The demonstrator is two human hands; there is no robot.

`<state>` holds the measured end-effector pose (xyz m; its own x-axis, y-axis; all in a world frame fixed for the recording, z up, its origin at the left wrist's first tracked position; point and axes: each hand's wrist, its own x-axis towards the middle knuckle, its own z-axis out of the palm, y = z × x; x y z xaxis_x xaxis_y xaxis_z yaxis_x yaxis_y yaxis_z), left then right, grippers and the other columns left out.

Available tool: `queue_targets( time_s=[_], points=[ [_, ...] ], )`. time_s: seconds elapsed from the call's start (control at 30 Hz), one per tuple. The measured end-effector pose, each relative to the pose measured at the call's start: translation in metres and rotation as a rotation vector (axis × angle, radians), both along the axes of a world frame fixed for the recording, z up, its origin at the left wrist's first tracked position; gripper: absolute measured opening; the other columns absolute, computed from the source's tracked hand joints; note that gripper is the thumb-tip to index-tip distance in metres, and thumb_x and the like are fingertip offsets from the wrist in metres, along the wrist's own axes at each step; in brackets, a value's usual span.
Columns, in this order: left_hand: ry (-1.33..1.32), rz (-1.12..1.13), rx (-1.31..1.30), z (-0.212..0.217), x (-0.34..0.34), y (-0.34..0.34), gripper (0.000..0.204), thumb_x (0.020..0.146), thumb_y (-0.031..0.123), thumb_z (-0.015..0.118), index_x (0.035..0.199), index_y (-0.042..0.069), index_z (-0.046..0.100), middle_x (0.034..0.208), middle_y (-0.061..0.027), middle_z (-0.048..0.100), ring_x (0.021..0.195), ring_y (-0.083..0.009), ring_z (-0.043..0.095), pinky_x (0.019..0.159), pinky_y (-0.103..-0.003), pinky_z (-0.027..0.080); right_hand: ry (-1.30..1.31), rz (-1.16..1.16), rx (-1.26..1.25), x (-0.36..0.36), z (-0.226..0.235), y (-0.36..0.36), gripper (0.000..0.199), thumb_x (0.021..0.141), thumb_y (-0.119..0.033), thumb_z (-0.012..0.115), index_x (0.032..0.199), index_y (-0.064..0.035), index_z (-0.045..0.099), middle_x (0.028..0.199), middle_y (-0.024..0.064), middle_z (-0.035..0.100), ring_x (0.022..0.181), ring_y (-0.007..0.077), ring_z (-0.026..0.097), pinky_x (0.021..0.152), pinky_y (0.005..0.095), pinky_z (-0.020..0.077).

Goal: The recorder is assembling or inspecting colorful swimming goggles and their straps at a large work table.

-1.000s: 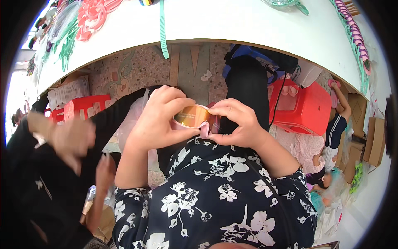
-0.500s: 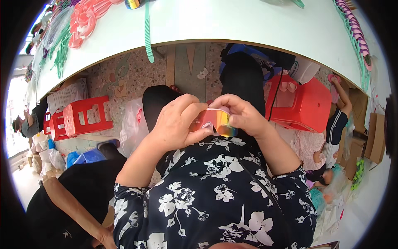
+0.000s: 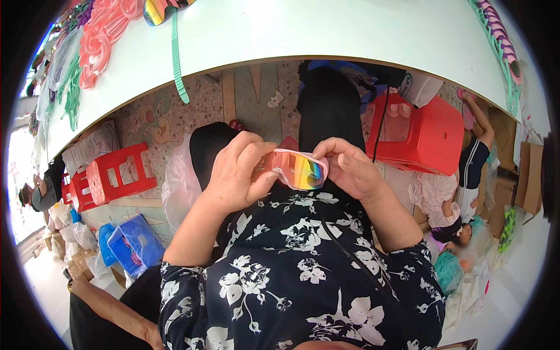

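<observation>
A pair of swim goggles with a pale pink frame and rainbow mirrored lens is held above my lap. My left hand is closed on one end, its thumb below and its fingers above; they hide that end. At the other end, my right hand pinches the frame's edge between curled fingers and thumb. Beyond my hands, at the table's far left, lies another mirrored goggle piece. A green ribbed strap hangs from there over the table's near edge.
The white table curves across the front. Pink straps and green straps lie at its left, a purple-and-pink strap bundle at its right. Red stools stand under the table. A co-worker's arm is at lower left.
The goggles have turned so more of the mirrored lens faces me, and my right hand has opened slightly outward. More of the mirrored piece on the table shows. The co-worker at left has shifted lower.
</observation>
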<state>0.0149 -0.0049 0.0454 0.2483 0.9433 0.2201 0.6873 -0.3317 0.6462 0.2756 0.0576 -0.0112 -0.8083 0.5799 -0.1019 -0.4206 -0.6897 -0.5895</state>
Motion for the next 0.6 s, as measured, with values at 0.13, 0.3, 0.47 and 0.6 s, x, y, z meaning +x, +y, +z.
queue_targets(
  time_s=[0.13, 0.3, 0.47, 0.6],
  points=[
    [-0.005, 0.042, 0.021, 0.001, 0.003, 0.007, 0.038, 0.078, 0.025, 0.073, 0.108, 0.003, 0.061, 0.097, -0.0143, 0.058, 0.077, -0.0312, 0.061, 0.065, -0.039, 0.052, 0.003, -0.096, -0.029, -0.011, 0.004, -0.004, 0.041, 0.099, -0.032, 0.062, 0.123, 0.0001, 0.056, 0.116, 0.0072, 0.063, 0.106, 0.0148, 0.060, 0.095, 0.0312, 0.0476],
    [-0.023, 0.104, 0.001, -0.002, -0.003, 0.008, 0.037, 0.084, 0.024, 0.063, 0.111, 0.000, 0.060, 0.094, -0.0154, 0.058, 0.074, -0.0289, 0.059, 0.065, -0.037, 0.050, 0.052, -0.077, -0.123, -0.009, 0.001, -0.005, 0.038, 0.100, -0.029, 0.061, 0.124, -0.0011, 0.055, 0.120, 0.0095, 0.062, 0.111, 0.0184, 0.061, 0.098, 0.0379, 0.0495],
    [-0.019, 0.164, -0.002, -0.010, -0.003, 0.007, 0.035, 0.086, 0.022, 0.061, 0.111, -0.001, 0.059, 0.094, -0.0159, 0.058, 0.075, -0.0294, 0.059, 0.066, -0.038, 0.049, -0.019, -0.180, -0.106, -0.024, 0.002, -0.013, 0.036, 0.101, -0.028, 0.060, 0.125, -0.0009, 0.055, 0.122, 0.0112, 0.063, 0.114, 0.0215, 0.062, 0.101, 0.0406, 0.0498],
    [-0.034, 0.176, 0.026, -0.012, -0.007, 0.006, 0.034, 0.083, 0.019, 0.068, 0.110, 0.000, 0.060, 0.092, -0.0151, 0.058, 0.073, -0.0307, 0.061, 0.064, -0.038, 0.050, 0.001, -0.212, -0.094, -0.028, 0.011, -0.006, 0.031, 0.101, -0.022, 0.059, 0.123, 0.0010, 0.057, 0.119, 0.0131, 0.065, 0.111, 0.0223, 0.064, 0.100, 0.0404, 0.0508]
  ],
)
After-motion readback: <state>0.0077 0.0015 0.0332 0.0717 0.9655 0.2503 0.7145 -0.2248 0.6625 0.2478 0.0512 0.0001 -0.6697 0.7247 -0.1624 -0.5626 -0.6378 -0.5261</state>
